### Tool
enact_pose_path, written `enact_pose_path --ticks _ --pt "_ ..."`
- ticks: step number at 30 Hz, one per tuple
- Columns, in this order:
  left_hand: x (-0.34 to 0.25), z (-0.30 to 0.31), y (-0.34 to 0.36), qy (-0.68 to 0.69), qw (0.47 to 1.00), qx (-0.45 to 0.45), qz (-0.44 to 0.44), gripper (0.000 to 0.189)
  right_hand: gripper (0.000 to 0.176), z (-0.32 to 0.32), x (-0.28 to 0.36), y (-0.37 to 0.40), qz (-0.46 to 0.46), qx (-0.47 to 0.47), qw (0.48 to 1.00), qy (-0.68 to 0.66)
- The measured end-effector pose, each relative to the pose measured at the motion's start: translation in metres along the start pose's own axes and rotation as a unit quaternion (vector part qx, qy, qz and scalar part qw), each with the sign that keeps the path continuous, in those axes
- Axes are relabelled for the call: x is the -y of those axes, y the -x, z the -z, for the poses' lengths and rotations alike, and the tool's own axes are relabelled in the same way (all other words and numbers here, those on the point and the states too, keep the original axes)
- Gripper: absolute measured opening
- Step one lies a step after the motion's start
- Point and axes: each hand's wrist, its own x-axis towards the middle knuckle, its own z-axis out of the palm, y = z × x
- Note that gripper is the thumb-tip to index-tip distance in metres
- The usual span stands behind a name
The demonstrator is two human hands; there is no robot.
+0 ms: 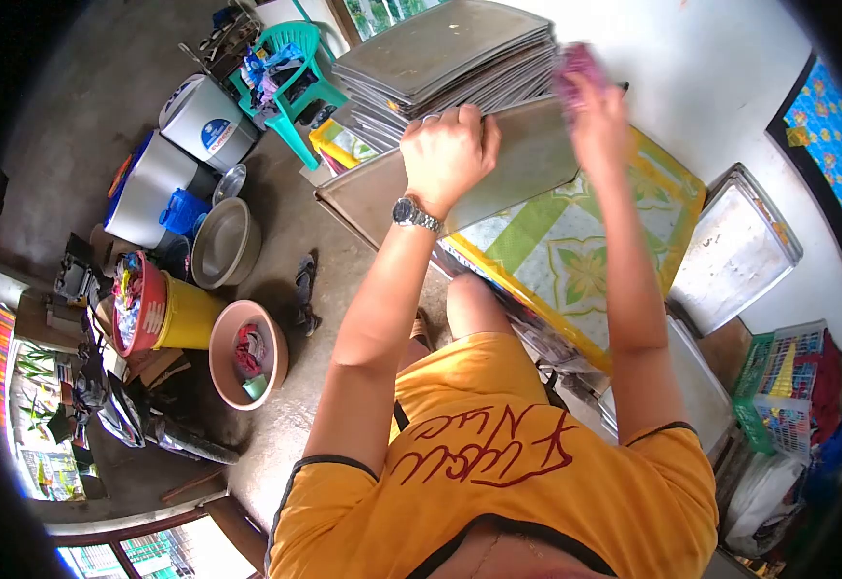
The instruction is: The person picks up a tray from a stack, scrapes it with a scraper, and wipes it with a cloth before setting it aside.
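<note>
The left hand point(448, 154) clamped its fingers on the tray point(527, 169) while the right hand point(599, 125) pinched a cloth point(575, 66), apparently wiping; the next move needed a steady tray.

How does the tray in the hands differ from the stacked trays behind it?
The held tray is a single one, tilted. The stack is many trays lying flat. The left hand grips the held tray's edge and the right hand presses a pink cloth to it, while no hand holds the stack. Both are grey, rectangular metal trays.
</note>
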Motion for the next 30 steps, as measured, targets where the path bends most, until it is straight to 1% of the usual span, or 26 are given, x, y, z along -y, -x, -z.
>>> enact_pose_path --ticks 1,3,5,6,7,8,9,10,13,14,16,17,18,19,21,22,23,24,27,29,30 --pt "0.000 0.001 0.000 0.002 1.000 0.013 0.006 0.032 0.038 0.001 -0.019 -0.007 -0.051 -0.044 0.998 0.009" --pt "-0.002 0.005 -0.004 0.011 0.998 0.051 0.030 0.036 0.040 0.000 -0.017 -0.010 -0.114 -0.057 0.991 0.031" --pt "-0.003 0.014 -0.010 0.023 0.992 0.105 0.062 0.042 0.042 -0.018 0.014 0.005 -0.071 -0.060 0.996 0.004" --pt "0.002 0.015 -0.015 0.050 0.981 0.166 0.090 0.044 0.045 -0.025 0.041 0.016 -0.049 -0.081 0.996 -0.004" --pt "0.001 0.017 -0.019 0.073 0.976 0.172 0.111 0.044 0.047 -0.033 0.068 0.030 -0.025 -0.104 0.994 -0.001" --pt "0.001 0.021 -0.024 0.095 0.970 0.179 0.132 0.045 0.050 -0.053 0.087 0.045 -0.015 -0.110 0.993 -0.048" --pt "0.001 0.026 -0.028 0.115 0.964 0.187 0.154 0.048 0.051 -0.055 0.117 0.055 -0.063 -0.120 0.964 -0.230" --pt "0.002 0.034 -0.035 0.132 0.941 0.258 0.177 0.059 0.050 -0.086 0.138 0.066 -0.060 -0.164 0.975 -0.139" --pt "0.011 0.034 -0.040 0.158 0.926 0.297 0.172 0.060 0.046 -0.090 0.186 0.090 -0.065 -0.196 0.955 -0.213" --pt "0.014 0.033 -0.043 0.141 0.919 0.330 0.162 0.059 0.043 -0.093 0.193 0.098 -0.040 -0.150 0.944 -0.292" --pt "0.016 0.027 -0.050 0.110 0.902 0.393 0.141 0.057 0.036 -0.099 0.202 0.111 0.012 -0.056 0.898 -0.436" --pt "0.016 0.024 -0.054 0.096 0.891 0.424 0.129 0.057 0.034 -0.093 0.211 0.107 -0.011 -0.023 0.885 -0.465" --pt "0.016 0.022 -0.055 0.092 0.890 0.427 0.131 0.052 0.032 -0.089 0.224 0.104 -0.036 0.009 0.870 -0.492" --pt "0.018 0.018 -0.054 0.094 0.904 0.398 0.124 0.048 0.030 -0.084 0.237 0.100 -0.063 0.041 0.853 -0.517" --pt "0.022 0.006 -0.049 0.099 0.928 0.344 0.106 0.041 0.033 -0.077 0.251 0.102 -0.006 0.020 0.892 -0.452" --pt "0.023 0.002 -0.049 0.088 0.926 0.351 0.108 0.039 0.037 -0.072 0.254 0.108 0.080 -0.032 0.931 -0.354" --pt "0.023 -0.002 -0.048 0.076 0.924 0.358 0.111 0.037 0.042 -0.070 0.257 0.111 0.164 -0.082 0.951 -0.248" --pt "0.022 -0.002 -0.049 0.065 0.922 0.364 0.115 0.035 0.056 -0.070 0.261 0.111 0.182 -0.048 0.960 -0.206" --pt "0.019 0.004 -0.046 0.049 0.931 0.346 0.109 0.032 0.069 -0.063 0.263 0.106 0.189 -0.052 0.967 -0.163" --pt "0.019 0.004 -0.047 0.036 0.929 0.352 0.110 0.032 0.062 -0.062 0.254 0.106 0.243 -0.053 0.961 -0.118" --pt "0.018 0.004 -0.046 0.031 0.927 0.357 0.110 0.032 0.060 -0.078 0.248 0.109 0.256 -0.069 0.955 -0.133"
